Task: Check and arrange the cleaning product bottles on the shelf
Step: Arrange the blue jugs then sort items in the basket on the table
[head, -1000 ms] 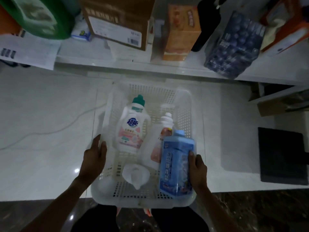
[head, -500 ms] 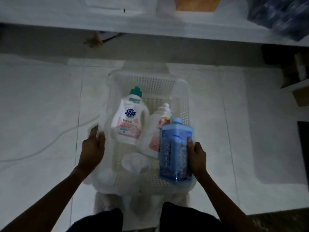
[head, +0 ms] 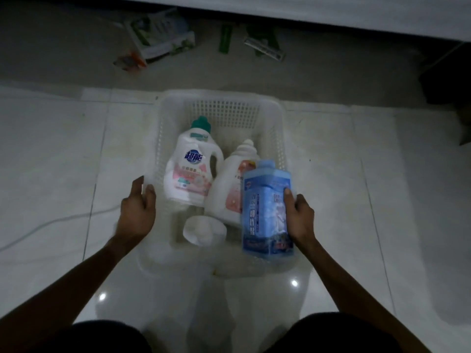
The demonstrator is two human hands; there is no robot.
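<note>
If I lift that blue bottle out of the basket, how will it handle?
The blue bottle probably feels stiff: its flat, boxy sides show no denting. Its glossy label wrap may be slippery. Tall and narrow, leaning on the basket wall, it could tip when released.

Both forearms are bare to the wrists, with no sleeve in view. The left hand (head: 136, 212) and right hand (head: 300, 217) show no glove, ring, watch or band. At the bottom edge, the two knees are covered in dark, plain cloth; the dim light hides its colour and weave.
</note>
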